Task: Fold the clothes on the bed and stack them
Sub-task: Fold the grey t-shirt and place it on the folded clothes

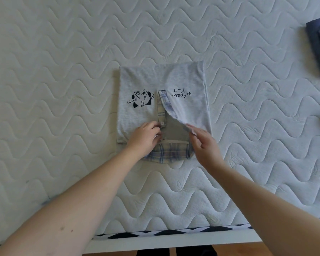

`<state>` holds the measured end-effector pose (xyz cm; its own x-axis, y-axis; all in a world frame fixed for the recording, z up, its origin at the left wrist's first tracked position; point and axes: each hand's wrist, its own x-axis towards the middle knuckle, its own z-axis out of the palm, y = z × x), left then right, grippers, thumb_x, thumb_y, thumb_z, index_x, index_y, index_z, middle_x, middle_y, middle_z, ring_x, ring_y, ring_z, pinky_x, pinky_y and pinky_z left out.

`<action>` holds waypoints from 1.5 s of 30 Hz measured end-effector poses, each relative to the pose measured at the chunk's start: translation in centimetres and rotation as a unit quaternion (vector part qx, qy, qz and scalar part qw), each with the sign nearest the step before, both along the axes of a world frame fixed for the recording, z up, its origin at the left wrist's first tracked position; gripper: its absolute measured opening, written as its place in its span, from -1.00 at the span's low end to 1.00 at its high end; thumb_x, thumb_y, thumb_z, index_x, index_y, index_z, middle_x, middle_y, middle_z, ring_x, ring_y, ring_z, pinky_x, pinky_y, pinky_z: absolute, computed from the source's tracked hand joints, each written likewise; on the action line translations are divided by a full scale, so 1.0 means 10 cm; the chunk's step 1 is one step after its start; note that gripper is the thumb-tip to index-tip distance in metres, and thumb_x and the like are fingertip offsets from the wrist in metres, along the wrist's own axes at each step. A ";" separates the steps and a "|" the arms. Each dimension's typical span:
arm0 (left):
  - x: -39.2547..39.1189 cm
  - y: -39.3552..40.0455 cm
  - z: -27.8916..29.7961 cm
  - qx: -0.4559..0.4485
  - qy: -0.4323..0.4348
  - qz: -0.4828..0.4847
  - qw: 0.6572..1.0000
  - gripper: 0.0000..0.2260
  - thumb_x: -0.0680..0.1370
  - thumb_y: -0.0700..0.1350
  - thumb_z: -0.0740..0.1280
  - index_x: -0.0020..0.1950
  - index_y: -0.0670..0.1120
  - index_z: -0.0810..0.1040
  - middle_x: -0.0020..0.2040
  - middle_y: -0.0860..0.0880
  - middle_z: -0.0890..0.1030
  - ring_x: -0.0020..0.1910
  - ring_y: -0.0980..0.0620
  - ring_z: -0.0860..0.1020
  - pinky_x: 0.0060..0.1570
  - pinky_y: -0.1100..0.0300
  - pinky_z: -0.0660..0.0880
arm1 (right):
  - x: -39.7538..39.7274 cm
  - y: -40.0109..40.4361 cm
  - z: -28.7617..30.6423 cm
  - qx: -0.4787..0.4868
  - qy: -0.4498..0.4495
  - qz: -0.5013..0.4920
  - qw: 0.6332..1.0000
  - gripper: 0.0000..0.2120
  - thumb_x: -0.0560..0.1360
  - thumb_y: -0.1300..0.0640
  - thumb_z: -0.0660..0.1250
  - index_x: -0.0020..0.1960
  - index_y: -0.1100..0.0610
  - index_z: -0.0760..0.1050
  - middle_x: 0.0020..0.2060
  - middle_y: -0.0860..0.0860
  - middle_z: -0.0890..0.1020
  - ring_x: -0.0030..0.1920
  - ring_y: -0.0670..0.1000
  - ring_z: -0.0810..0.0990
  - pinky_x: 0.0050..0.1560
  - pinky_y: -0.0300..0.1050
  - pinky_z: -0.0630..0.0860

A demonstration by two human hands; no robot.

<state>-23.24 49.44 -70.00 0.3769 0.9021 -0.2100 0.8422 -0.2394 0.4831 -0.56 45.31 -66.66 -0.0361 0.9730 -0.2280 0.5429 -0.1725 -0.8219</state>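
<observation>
Grey shirt (pixel 146 85) lies on our bed (pixel 63 71); our left hand (pixel 145 137) pinches its placket, our right hand (pixel 203 145) pinches the collar.

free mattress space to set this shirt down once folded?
Bare mattress lies left of the grey shirt and beyond its far edge, and between the shirt and the dark folded stack at far right. Crowded: the shirt's near end, where the left hand and right hand grip the collar area.

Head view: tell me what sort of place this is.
Probably a bedroom: a bare quilted mattress fills the view, a grey shirt is being folded on it, folded dark clothes lie at its right edge, and wooden floor shows below.
</observation>
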 end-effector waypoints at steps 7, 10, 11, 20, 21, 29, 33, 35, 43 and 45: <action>-0.16 -0.15 0.03 -0.104 -0.041 0.010 0.994 -0.49 0.49 -0.12 0.44 0.42 -0.08 0.41 0.45 -0.04 0.37 0.40 -0.03 0.37 0.38 0.13 0.27 | -0.08 -0.09 -0.36 0.052 -0.243 0.280 0.927 -0.50 0.63 -0.15 -0.07 0.45 -0.05 0.39 0.45 -0.01 0.41 0.44 0.13 0.36 0.35 0.12 0.37; -0.25 -0.26 0.03 -0.082 -0.021 0.015 0.996 -0.38 0.46 -0.15 0.47 0.49 -0.05 0.34 0.44 -0.02 0.35 0.38 -0.04 0.36 0.40 0.10 0.27 | -0.12 -0.11 -0.41 0.062 -0.275 0.297 0.912 -0.55 0.61 -0.06 0.03 0.43 0.00 0.41 0.44 0.08 0.42 0.42 0.19 0.38 0.31 0.19 0.43; -0.28 -0.30 0.02 -0.076 -0.026 0.027 0.996 -0.39 0.45 -0.17 0.48 0.47 -0.07 0.37 0.41 -0.04 0.38 0.35 -0.06 0.39 0.37 0.09 0.31 | -0.13 -0.12 -0.43 0.071 -0.274 0.294 0.913 -0.56 0.60 0.02 0.13 0.47 0.02 0.37 0.45 0.09 0.40 0.42 0.20 0.38 0.32 0.19 0.42; -0.23 -0.29 0.09 -0.022 -0.053 0.091 0.994 -0.71 0.50 -0.24 0.35 0.22 -0.08 0.60 0.15 -0.03 0.62 0.10 -0.08 0.56 0.04 0.10 0.45 | -0.20 -0.12 -0.41 0.103 -0.312 0.189 0.925 -0.41 0.39 0.25 0.45 0.40 0.13 0.43 0.23 0.10 0.56 0.15 0.20 0.56 0.09 0.11 0.50; -0.21 -0.26 0.10 -0.008 -0.051 0.083 0.995 -0.69 0.50 -0.26 0.35 0.23 -0.07 0.60 0.16 -0.02 0.61 0.11 -0.08 0.55 0.07 0.09 0.45 | -0.20 -0.10 -0.43 0.116 -0.318 0.177 0.924 -0.46 0.37 0.24 0.48 0.33 0.13 0.49 0.19 0.11 0.58 0.11 0.21 0.58 0.05 0.11 0.51; -0.12 0.05 0.14 -0.093 -0.059 0.068 0.992 -0.79 0.54 0.05 0.37 -0.05 -0.08 0.66 -0.20 -0.08 0.64 -0.20 -0.04 0.55 -0.18 0.07 0.44 | -0.25 0.21 -0.28 -0.068 -0.130 0.058 0.988 -0.75 0.63 0.01 0.23 0.02 0.12 0.63 -0.19 0.00 0.63 -0.14 0.05 0.54 -0.19 -0.12 0.37; -0.08 0.18 0.13 -0.183 -0.111 0.205 0.955 -0.53 0.50 0.28 0.26 -0.32 -0.11 0.46 -0.35 -0.17 0.50 -0.36 -0.07 0.49 -0.28 0.15 0.46 | -0.19 0.35 -0.26 -0.137 -0.068 -0.022 0.988 -0.78 0.62 -0.04 0.25 0.01 0.06 0.59 -0.24 -0.06 0.61 -0.18 -0.02 0.55 -0.25 -0.16 0.38; -0.04 0.22 0.11 -0.200 -0.128 0.256 0.937 -0.70 0.60 0.09 0.28 -0.22 -0.09 0.47 -0.32 -0.04 0.48 -0.34 0.02 0.45 -0.38 0.28 0.38 | -0.19 0.39 -0.26 -0.148 -0.050 -0.046 0.987 -0.79 0.61 -0.03 0.27 0.07 0.08 0.59 -0.18 -0.06 0.63 -0.18 -0.05 0.55 -0.19 -0.17 0.40; 0.01 0.25 0.04 -0.156 -0.096 0.335 0.924 -0.80 0.60 -0.03 0.31 0.14 -0.12 0.51 -0.03 -0.02 0.61 -0.18 0.05 0.53 -0.34 0.28 0.40 | -0.18 0.44 -0.31 -0.161 -0.125 -0.083 0.975 -0.76 0.55 -0.08 0.35 0.12 0.05 0.56 -0.04 -0.05 0.65 -0.06 0.01 0.60 -0.04 -0.02 0.56; -0.01 0.20 0.04 -0.115 -0.112 0.341 0.926 -0.76 0.57 -0.05 0.36 0.19 -0.11 0.49 -0.02 -0.05 0.62 -0.12 0.02 0.55 -0.18 0.22 0.42 | -0.18 0.41 -0.29 -0.125 -0.148 -0.094 0.977 -0.77 0.53 -0.09 0.37 0.07 0.03 0.52 -0.09 -0.08 0.62 -0.04 0.01 0.59 -0.03 -0.01 0.54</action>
<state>-23.39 51.46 -69.55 -0.2074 0.8878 -0.4109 0.6321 0.4422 0.6363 -2.37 49.43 -69.54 0.2407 0.8686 -0.4330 0.6896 -0.4670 -0.5535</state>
